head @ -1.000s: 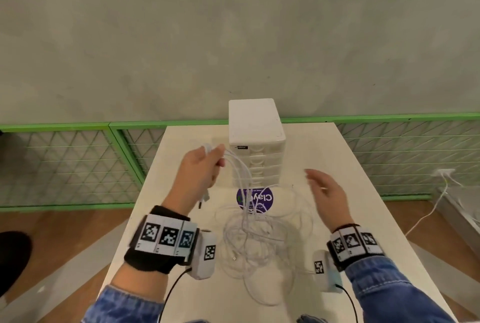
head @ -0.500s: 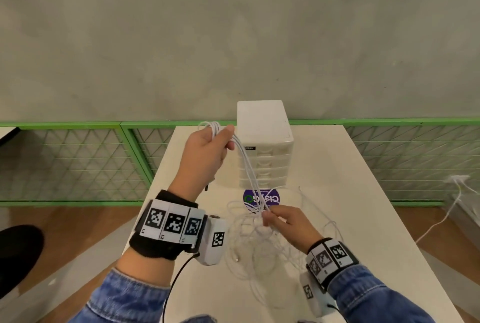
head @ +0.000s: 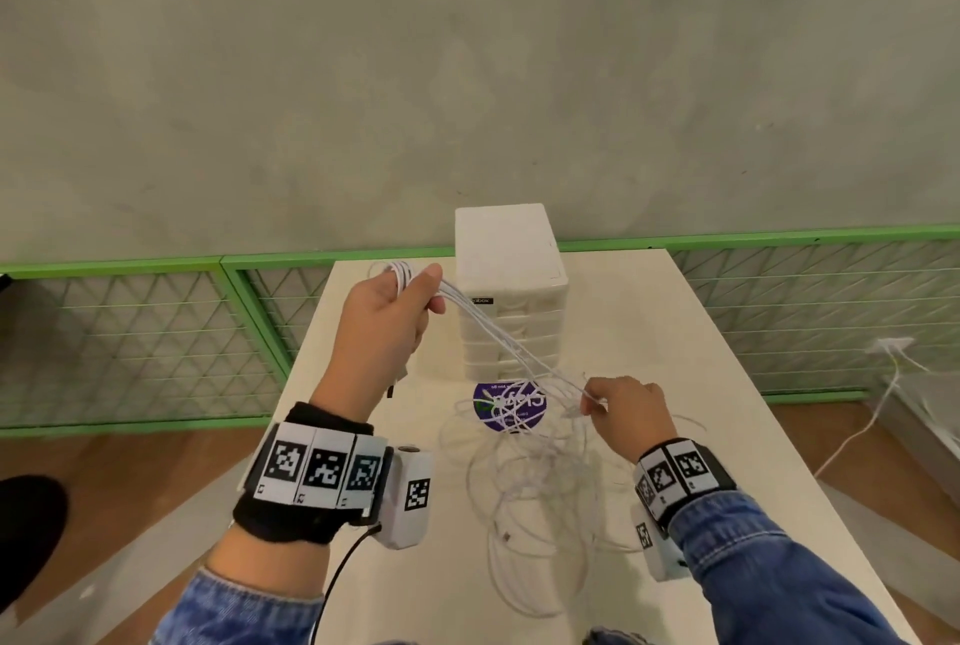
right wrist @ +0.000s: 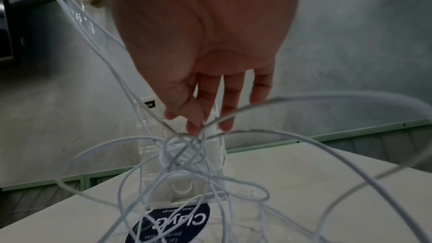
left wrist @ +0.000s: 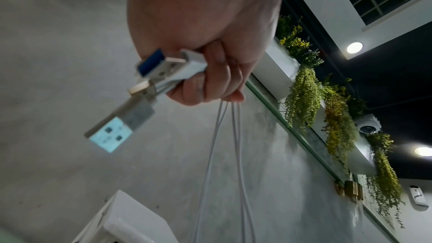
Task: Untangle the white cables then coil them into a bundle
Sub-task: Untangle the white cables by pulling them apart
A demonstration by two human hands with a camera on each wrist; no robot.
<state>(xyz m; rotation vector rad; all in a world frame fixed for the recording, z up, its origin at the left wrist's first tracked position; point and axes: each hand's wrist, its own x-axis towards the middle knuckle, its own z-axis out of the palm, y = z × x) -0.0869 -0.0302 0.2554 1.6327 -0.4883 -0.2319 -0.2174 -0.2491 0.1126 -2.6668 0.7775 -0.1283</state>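
Note:
Several thin white cables [head: 535, 468] lie in a tangled heap on the white table [head: 649, 327]. My left hand [head: 387, 317] is raised over the table's left side and grips a bunch of cable ends; in the left wrist view their USB plugs [left wrist: 131, 117] stick out of the fist [left wrist: 210, 73]. Strands run down from it to my right hand [head: 618, 410], which pinches a cable at the knot [right wrist: 184, 143] just above the heap. The right wrist view has the thumb and fingertips [right wrist: 194, 127] closed on a strand.
A white stack of small drawers [head: 509, 291] stands at the table's far middle, right behind the strands. A round dark blue sticker [head: 511, 405] lies under the heap. Green mesh fencing [head: 130, 343] runs behind the table. Another white cable [head: 857, 431] trails on the floor at right.
My left hand has lifted the cable ends higher and farther back. My right hand came in from the right, took hold of a strand at the knot, then drew it to the right.

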